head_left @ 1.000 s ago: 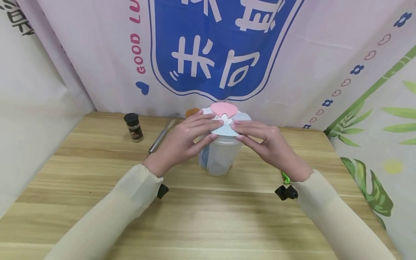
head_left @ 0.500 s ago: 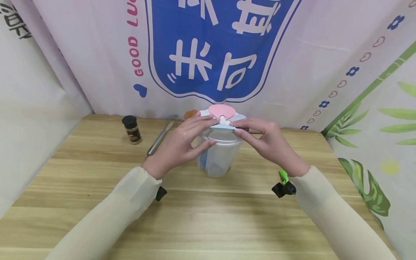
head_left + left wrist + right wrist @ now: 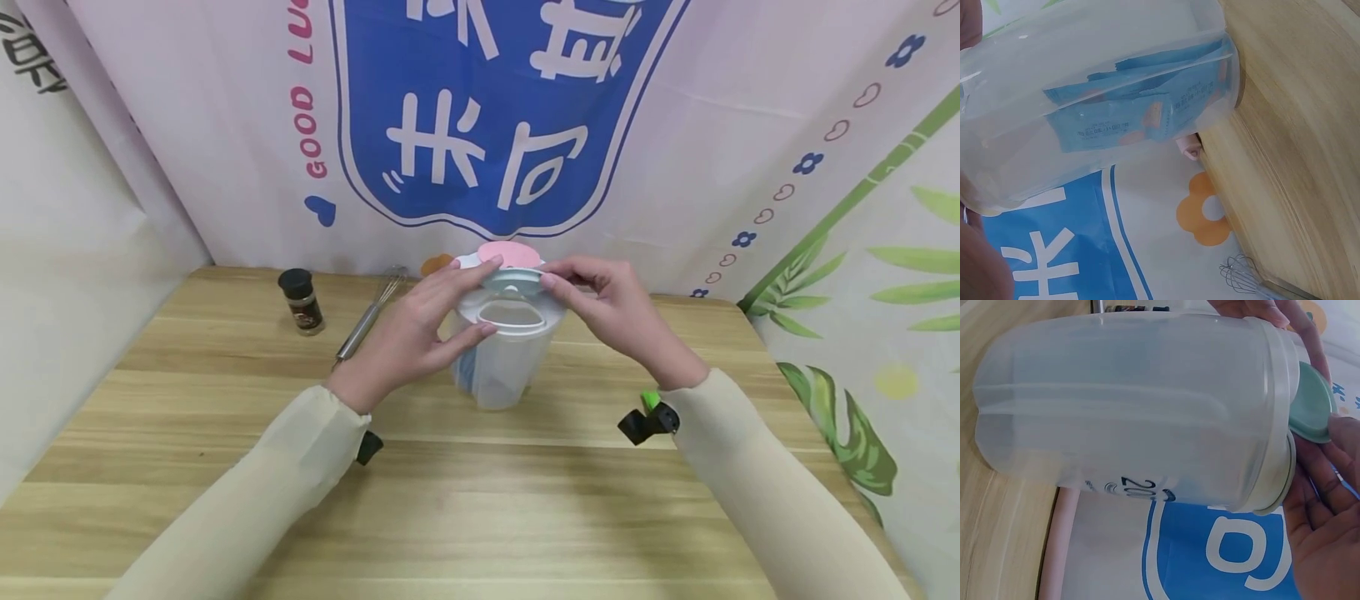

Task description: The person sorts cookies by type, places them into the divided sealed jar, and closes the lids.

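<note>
A translucent plastic storage canister [image 3: 501,371] with a pastel segmented lid stands upright on the table. My right hand [image 3: 622,312] pinches the pale green lid flap [image 3: 517,282] at its edge; the flap is tilted up, baring a rounded opening at the front. In the right wrist view the thumb lies along the flap [image 3: 1311,406]. My left hand [image 3: 420,329] rests on the canister's left side, its fingers stretched over the lid and its thumb at the front rim. Blue printed packets [image 3: 1110,125] lie inside one compartment. The pink flap [image 3: 510,252] lies behind the raised one.
A wire whisk [image 3: 367,321] lies left of the canister, beside the left forearm. Farther left stands a spice jar [image 3: 302,302] with a black cap. A printed curtain [image 3: 255,167] hangs at the table's [image 3: 465,517] back edge.
The green flap has swung up from lying flat, uncovering the opening. My right hand has risen slightly with it. My left hand stays on the lid, its thumb and fingers farther apart.
</note>
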Tool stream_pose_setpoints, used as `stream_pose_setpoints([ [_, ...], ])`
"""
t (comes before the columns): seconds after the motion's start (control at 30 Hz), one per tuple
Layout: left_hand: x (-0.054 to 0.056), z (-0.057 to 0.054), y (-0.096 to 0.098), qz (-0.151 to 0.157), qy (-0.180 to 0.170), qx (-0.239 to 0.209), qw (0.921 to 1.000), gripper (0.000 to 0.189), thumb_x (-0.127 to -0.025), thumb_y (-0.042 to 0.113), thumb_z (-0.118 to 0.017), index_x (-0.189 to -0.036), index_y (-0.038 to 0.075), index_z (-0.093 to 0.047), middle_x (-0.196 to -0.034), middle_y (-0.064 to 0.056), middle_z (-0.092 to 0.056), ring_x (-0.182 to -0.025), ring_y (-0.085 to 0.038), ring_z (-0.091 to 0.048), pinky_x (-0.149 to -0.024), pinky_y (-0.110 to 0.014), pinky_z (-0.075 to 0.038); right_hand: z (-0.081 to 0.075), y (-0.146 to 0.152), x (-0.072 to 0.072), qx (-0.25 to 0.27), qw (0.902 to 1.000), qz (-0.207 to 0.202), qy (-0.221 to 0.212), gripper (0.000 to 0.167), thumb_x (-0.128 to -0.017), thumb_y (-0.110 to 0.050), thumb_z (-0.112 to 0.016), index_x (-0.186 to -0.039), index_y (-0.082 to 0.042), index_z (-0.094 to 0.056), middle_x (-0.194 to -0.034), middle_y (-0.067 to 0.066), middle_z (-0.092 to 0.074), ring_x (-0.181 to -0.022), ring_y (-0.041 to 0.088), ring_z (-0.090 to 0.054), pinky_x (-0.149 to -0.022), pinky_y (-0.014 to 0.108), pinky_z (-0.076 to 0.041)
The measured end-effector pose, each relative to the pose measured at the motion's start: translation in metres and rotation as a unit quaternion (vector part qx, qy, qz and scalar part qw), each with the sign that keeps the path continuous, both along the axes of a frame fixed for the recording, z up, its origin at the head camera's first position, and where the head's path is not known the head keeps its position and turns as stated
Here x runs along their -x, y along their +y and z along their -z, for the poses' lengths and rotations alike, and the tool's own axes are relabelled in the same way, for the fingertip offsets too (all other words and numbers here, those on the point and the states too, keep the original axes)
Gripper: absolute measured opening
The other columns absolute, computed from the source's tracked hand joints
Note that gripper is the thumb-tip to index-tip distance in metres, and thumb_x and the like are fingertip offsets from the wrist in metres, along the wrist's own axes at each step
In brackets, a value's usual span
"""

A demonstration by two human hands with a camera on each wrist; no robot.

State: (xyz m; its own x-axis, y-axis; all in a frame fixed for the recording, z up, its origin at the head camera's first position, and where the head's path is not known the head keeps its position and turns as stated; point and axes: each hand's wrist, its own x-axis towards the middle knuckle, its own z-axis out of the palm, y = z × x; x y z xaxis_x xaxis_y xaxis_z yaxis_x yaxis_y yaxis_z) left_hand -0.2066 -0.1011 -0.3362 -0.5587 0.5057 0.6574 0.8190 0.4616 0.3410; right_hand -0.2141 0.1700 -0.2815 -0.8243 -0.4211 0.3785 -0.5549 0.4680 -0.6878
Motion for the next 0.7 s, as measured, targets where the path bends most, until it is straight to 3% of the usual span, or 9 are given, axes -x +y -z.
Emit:
stream_pose_setpoints([
  [0.37,0.0026,0.0006,0.0,0.005,-0.004,0.005,1.0,0.073,-0.097,0.027,-0.077,-0.161,0.019,-0.042,-0.155,-0.005,-0.058,-0.146,-0.024,-0.053,-0.126,-0.049,-0.04,-0.0018,-0.0022,0.0029,0.024,0.9988,0.023,-0.035,0.024,-0.104,-0.02,-0.066,-0.117,-0.002,-0.076,-0.106,0.015,-0.078,-0.082,0.015,-0.067,-0.072,0.02,-0.06],
  [0.7,0.0022,-0.0002,0.0002,0.014,-0.019,-0.012,0.9997,0.073,-0.096,0.026,-0.078,-0.16,0.019,-0.044,-0.156,-0.004,-0.058,-0.147,-0.024,-0.053,-0.126,-0.048,-0.041,-0.001,-0.0024,0.0027,0.042,0.9978,0.023,-0.046,0.024,-0.104,-0.019,-0.066,-0.117,-0.001,-0.075,-0.107,0.015,-0.077,-0.082,0.013,-0.067,-0.072,0.018,-0.059],
])
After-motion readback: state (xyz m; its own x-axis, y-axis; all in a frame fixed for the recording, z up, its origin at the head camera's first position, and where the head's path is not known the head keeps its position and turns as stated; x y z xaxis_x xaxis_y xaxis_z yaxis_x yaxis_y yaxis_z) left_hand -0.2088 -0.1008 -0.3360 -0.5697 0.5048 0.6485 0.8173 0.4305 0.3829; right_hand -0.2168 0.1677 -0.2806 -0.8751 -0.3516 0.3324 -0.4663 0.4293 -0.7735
